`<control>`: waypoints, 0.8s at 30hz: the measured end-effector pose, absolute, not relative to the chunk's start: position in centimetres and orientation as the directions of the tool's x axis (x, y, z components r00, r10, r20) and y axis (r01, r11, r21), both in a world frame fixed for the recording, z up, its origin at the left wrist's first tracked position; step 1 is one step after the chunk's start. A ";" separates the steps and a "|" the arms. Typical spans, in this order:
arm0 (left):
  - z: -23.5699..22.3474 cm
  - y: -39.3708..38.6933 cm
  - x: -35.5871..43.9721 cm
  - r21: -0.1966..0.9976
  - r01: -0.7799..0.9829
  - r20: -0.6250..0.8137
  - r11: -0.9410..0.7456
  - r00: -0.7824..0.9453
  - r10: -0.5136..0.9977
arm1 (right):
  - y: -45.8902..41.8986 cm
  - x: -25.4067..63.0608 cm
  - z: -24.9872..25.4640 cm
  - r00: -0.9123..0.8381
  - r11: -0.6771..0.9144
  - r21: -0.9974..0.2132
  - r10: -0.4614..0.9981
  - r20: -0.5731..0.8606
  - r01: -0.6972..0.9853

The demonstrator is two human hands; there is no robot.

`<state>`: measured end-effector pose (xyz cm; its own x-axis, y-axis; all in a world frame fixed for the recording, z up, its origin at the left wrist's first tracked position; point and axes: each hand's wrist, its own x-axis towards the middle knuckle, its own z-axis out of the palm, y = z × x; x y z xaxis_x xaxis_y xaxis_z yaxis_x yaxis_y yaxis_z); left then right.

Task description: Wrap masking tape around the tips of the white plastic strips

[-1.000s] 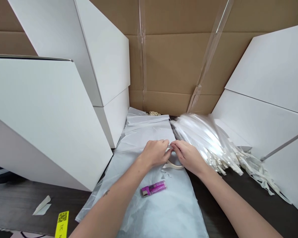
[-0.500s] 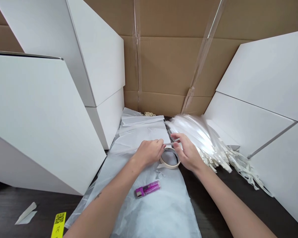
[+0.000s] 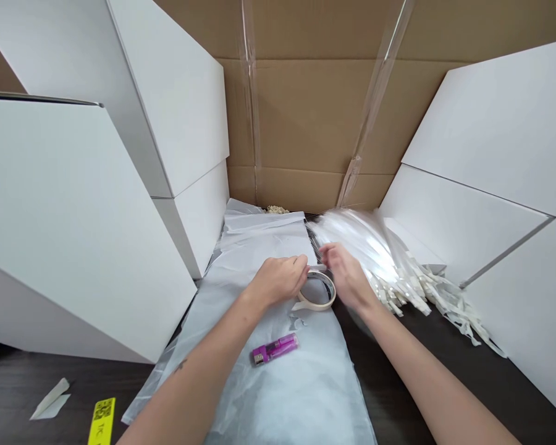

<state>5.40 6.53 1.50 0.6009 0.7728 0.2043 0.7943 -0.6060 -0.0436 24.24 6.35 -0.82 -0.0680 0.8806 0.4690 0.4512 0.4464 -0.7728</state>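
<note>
My left hand [image 3: 282,279] is closed, its thumb and fingers pinching a thin white strip [image 3: 317,267] that sticks out to the right. My right hand [image 3: 348,277] is beside the strip's far end, fingers bent and blurred; whether it touches the strip is unclear. Below and between the hands lies a roll of cream masking tape [image 3: 319,306] with its loose end to the left. Closer to me, a purple lighter [image 3: 275,350] rests on the white translucent sheeting [image 3: 306,395]. Beyond my right hand is a bundle of shiny clear strands [image 3: 359,238] with whitish wrapped ends.
White boxes [image 3: 69,235] stand at left, with more white boxes [image 3: 486,130] at right. A taped cardboard wall [image 3: 301,111] closes the back. On the dark tabletop [image 3: 9,389] are a yellow label [image 3: 102,420] and paper scraps [image 3: 50,400]. Used tape strips [image 3: 467,321] lie at right.
My right hand's fingers have drawn closer together and turned beside the strip. My left hand keeps its pinch. The view has shifted slightly; the tape roll and lighter stay put on the sheeting.
</note>
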 end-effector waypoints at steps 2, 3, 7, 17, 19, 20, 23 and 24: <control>1.6 6.6 5.5 -0.038 0.810 0.192 -0.585 0.580 0.792 | 6.6 24.1 -0.5 0.122 0.408 -0.907 0.900 0.418 0.101; 1.6 6.6 5.6 -0.031 0.812 0.191 -0.583 0.577 0.794 | 6.6 23.8 -0.4 0.177 0.395 -0.918 0.907 0.383 -0.034; 1.5 6.4 6.1 -0.009 0.784 0.195 -0.621 0.610 0.768 | 6.3 22.0 -0.8 0.083 0.363 -0.926 0.931 0.355 -0.108; 0.9 6.6 6.5 -0.080 0.731 0.135 -0.678 0.682 0.719 | 5.9 20.9 -1.4 -0.013 0.414 -0.910 0.910 0.414 -0.035; 1.1 6.7 6.1 -0.052 0.748 0.166 -0.662 0.660 0.733 | 5.3 21.7 0.2 -0.004 0.499 -0.862 0.866 0.500 0.090; 1.3 6.7 5.8 -0.027 0.773 0.201 -0.634 0.626 0.754 | 4.6 22.2 1.5 0.001 0.560 -0.806 0.821 0.570 0.193; 1.9 6.9 4.5 0.083 0.843 0.295 -0.531 0.488 0.821 | 0.3 23.4 5.9 -0.222 0.725 -0.496 0.646 0.730 0.478; 1.9 6.9 4.0 0.117 0.851 0.309 -0.513 0.459 0.833 | -1.7 23.6 6.9 -0.405 0.769 -0.421 0.621 0.671 0.481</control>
